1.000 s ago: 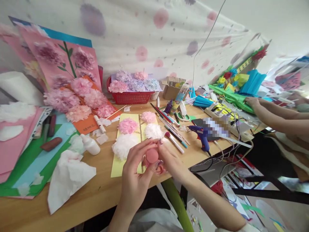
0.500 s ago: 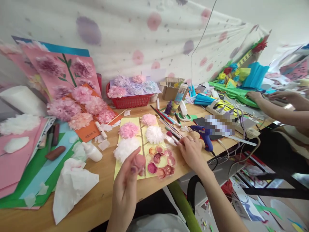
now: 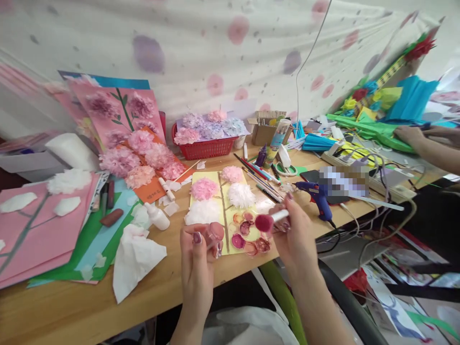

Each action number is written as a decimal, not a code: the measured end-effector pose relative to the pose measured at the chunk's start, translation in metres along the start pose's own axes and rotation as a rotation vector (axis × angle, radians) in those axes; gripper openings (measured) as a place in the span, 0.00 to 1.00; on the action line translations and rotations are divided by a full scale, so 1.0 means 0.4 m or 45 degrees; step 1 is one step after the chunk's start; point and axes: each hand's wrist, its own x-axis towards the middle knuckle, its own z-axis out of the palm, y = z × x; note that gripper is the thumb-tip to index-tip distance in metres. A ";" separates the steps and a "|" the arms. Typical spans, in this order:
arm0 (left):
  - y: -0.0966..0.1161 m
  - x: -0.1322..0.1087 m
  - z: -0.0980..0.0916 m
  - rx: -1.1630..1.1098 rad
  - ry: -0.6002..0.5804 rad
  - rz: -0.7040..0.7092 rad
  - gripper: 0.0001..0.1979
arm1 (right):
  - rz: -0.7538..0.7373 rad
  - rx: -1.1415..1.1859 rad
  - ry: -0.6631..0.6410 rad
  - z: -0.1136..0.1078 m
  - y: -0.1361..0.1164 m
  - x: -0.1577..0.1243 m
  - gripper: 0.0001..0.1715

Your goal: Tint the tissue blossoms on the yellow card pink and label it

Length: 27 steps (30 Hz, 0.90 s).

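Observation:
My right hand (image 3: 294,230) is closed round the white handle of a brush with a fluffy dark-pink head (image 3: 264,223), which hovers over the right edge of the flower-shaped palette (image 3: 247,242). Pink and red colours stain the palette's wells. To the left, my left hand (image 3: 197,251) grips a small rounded pink thing (image 3: 214,233) between thumb and fingers; its exact kind is unclear. Behind both hands, a yellow card (image 3: 224,232) bears a drawn stem, pink paper flowers (image 3: 204,188) and white ones (image 3: 241,195).
A glue bottle (image 3: 157,216) and crumpled tissue (image 3: 136,258) lie left. Pink card (image 3: 32,239) carries white flowers. Right are a blue glue gun (image 3: 318,195), cables and a power strip (image 3: 388,189). A red basket (image 3: 208,148) stands behind. Another person's hand (image 3: 411,136) works at far right.
My right hand has picked up the brush from beside the palette and brought it nearer my left hand. The view has shifted, showing more of the table's left side.

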 end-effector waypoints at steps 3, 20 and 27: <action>0.019 -0.038 0.014 0.151 0.023 0.086 0.24 | 0.168 0.080 -0.094 0.028 0.012 -0.007 0.30; 0.030 0.044 -0.162 0.067 0.014 -0.065 0.25 | 0.185 0.091 -0.060 0.008 0.000 -0.025 0.36; 0.009 0.054 -0.174 0.256 -0.034 0.033 0.19 | 0.323 0.116 -0.051 -0.007 0.016 -0.031 0.31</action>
